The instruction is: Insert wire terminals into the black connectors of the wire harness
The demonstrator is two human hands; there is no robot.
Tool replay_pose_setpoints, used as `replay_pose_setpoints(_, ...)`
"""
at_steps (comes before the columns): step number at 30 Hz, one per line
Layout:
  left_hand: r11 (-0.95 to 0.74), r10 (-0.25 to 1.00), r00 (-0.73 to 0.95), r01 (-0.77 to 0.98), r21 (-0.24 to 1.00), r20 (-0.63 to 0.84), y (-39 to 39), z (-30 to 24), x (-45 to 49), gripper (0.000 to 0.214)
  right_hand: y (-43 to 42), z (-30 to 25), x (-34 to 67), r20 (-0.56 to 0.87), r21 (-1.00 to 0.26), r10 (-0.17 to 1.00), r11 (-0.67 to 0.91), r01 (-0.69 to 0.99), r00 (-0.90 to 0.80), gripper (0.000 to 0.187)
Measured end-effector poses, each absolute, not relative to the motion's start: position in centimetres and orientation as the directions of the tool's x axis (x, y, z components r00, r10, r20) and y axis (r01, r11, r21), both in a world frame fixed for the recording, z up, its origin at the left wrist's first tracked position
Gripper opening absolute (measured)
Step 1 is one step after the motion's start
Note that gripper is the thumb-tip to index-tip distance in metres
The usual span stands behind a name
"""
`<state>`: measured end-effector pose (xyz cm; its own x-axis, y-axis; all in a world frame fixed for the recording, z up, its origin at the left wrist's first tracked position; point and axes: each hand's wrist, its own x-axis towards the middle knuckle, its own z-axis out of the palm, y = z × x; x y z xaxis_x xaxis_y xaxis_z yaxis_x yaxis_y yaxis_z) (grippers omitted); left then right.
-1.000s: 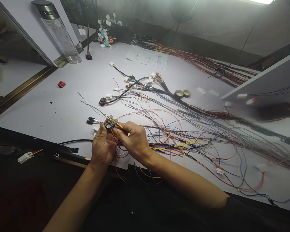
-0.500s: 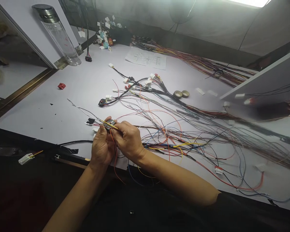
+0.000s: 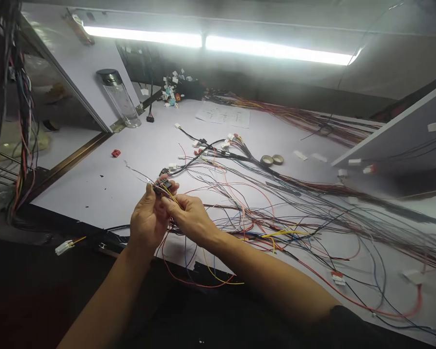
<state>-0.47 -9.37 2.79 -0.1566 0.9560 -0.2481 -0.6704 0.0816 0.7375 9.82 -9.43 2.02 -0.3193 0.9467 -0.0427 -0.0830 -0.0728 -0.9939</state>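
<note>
Pale worktop [image 3: 72, 194] under two bright strip lamps [image 3: 141, 37], seen through my head camera. Left hand [image 3: 148, 215]: fingers closed around a small dark connector [image 3: 163, 186], held above the near part of the worktop. Right hand [image 3: 192, 218]: thumb and finger pinched on a yellow wire [image 3: 171, 195] that runs to the connector. Fingers cover much of the connector, so I cannot make out its slots or whether the wire is seated. Thin grey wire ends beyond the left thumb are blurred. Behind the left fingers, a dark plug [image 3: 163, 172] is partly hidden. My right forearm [image 3: 261, 266] lies across the near edge and blocks some of the loose wires [image 3: 247, 213]. Hanging wires [image 3: 23, 106] are cut off at the left border; on the right, a white panel [image 3: 392, 126] is cropped and the strands near it smear. Farther back: a black-wrapped cable [image 3: 243, 156], two tape rolls [image 3: 266, 161], a sheet of paper [image 3: 223, 116] with illegible marks, a clear bottle [image 3: 122, 102] and a red plug [image 3: 116, 153].
</note>
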Motion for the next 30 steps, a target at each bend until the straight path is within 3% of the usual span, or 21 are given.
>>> replay_pose_setpoints(3,0.126,0.938,-0.148,-0.697,0.706,-0.313,-8.9,4.0,-0.5,0.035,-9.4,1.9,9.4,0.009,-0.99,0.963,-0.029,-0.137,-0.268,0.039)
replay_pose_setpoints(6,0.133,0.911,-0.176,-0.731,0.669,-0.374,-8.2,5.0,-0.3,0.036,-9.9,1.7,9.7,0.03,-0.997,0.975,0.014,-0.075,-0.222,0.041)
replay_pose_setpoints(12,0.117,0.872,-0.252,-0.726,0.677,-0.421,-7.1,5.5,0.1,0.033,-10.8,1.3,11.1,0.007,-1.0,0.976,0.0,-0.029,-0.219,0.043)
replay_pose_setpoints(22,0.098,0.869,-0.239,-0.775,0.625,-0.433,-5.9,4.6,-1.0,0.034,-11.2,-0.4,11.7,0.025,-0.992,0.984,0.046,0.114,-0.177,0.046)
replay_pose_setpoints(26,0.104,0.898,-0.217,-0.741,0.664,-0.383,-6.2,4.8,-1.4,0.04,-10.8,-0.4,11.4,0.004,-0.996,0.986,0.019,0.093,-0.165,0.049)
replay_pose_setpoints(30,0.172,0.914,-0.183,-0.634,0.754,-0.363,-6.6,4.4,-1.7,0.023,-10.8,-0.3,11.3,0.003,-0.999,0.982,0.012,0.051,-0.19,0.05)
